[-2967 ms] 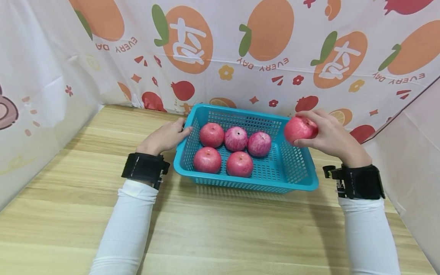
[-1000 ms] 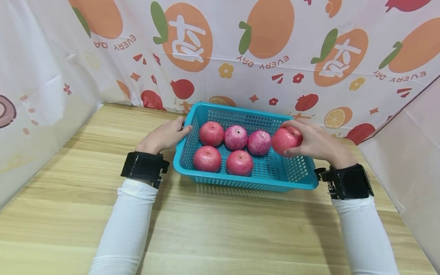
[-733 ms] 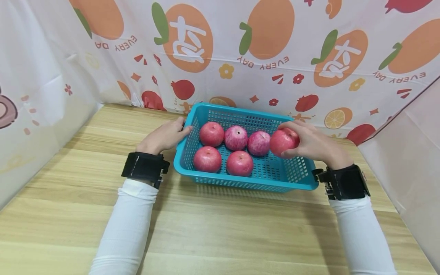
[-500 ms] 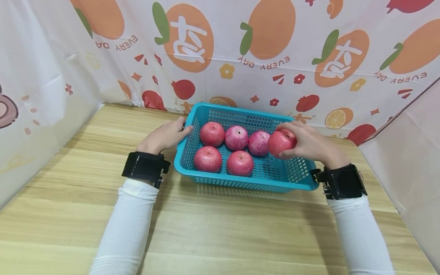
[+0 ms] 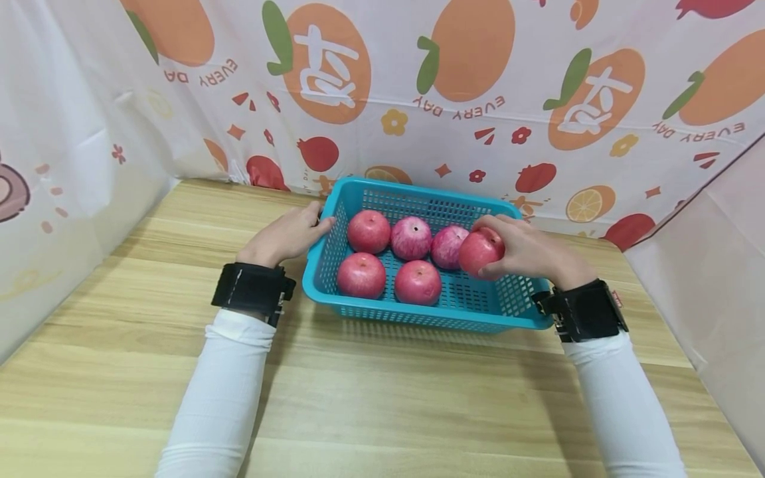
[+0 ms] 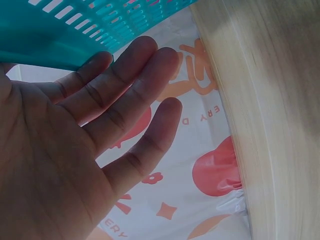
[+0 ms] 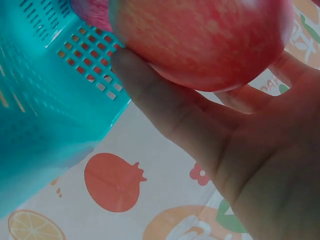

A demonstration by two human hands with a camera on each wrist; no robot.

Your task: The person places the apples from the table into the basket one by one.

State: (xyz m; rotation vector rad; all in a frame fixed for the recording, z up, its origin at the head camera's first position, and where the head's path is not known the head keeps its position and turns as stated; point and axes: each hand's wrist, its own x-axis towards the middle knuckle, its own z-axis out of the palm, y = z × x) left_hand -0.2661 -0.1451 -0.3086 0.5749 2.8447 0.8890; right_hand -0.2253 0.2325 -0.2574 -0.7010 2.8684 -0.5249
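A turquoise plastic basket (image 5: 412,317) with slotted walls stands on the table, several red apples inside. My left hand (image 5: 285,238) is at its left end, thumb over the rim and index finger against the outside, pinching it. The other fingers reach loosely beside the basket wall (image 6: 55,45) in the left wrist view. Over the basket's right half, my right hand (image 5: 526,249) grips a red apple (image 5: 478,253) between thumb and fingers. That apple overlaps a streaked apple (image 5: 447,245). Two plain red apples (image 5: 361,275) (image 5: 418,282) sit in the front row.
Behind the basket hangs a white curtain (image 5: 394,149) printed with fruit. More of this sheeting rises at the left, and a pale panel (image 5: 717,265) stands at the right. The wooden table (image 5: 406,398) extends in front and to both sides.
My right hand has carried the apple leftward and slightly down, from the basket's right rim to beside the streaked apple. My left hand and the basket stay in place.
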